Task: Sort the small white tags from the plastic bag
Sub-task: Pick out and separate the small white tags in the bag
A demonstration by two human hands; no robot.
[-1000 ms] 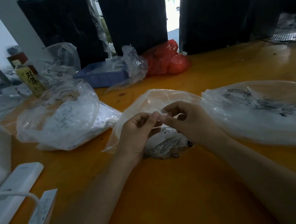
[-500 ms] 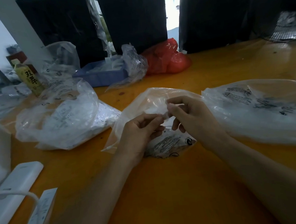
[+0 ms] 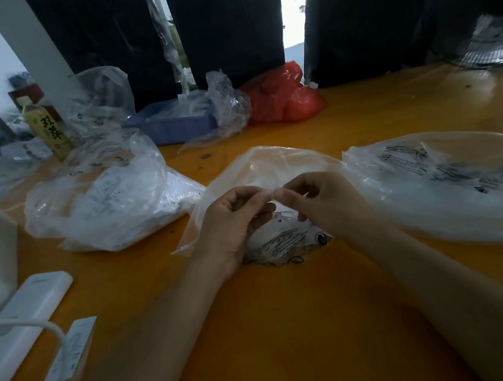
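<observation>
A clear plastic bag [image 3: 272, 165] with black print lies on the orange table [image 3: 283, 322] in the middle. Above it my left hand [image 3: 234, 218] and my right hand [image 3: 322, 203] meet fingertip to fingertip. Both pinch a small white tag [image 3: 269, 192] between thumb and fingers; the tag is blurred and mostly hidden by my fingers. More white tags [image 3: 280, 218] show inside the bag just below my hands.
A full clear bag [image 3: 102, 200] of white tags lies at the left, and a large printed bag [image 3: 440, 183] at the right. Behind are a blue tray [image 3: 171, 124], a red bag [image 3: 282, 99] and a bottle [image 3: 46, 127]. A white power bank [image 3: 27, 322] with cable lies near left.
My hands stayed together over the bag. The right hand's fingers lifted slightly and the pinch point moved up a little; the tag is still held between both hands.
</observation>
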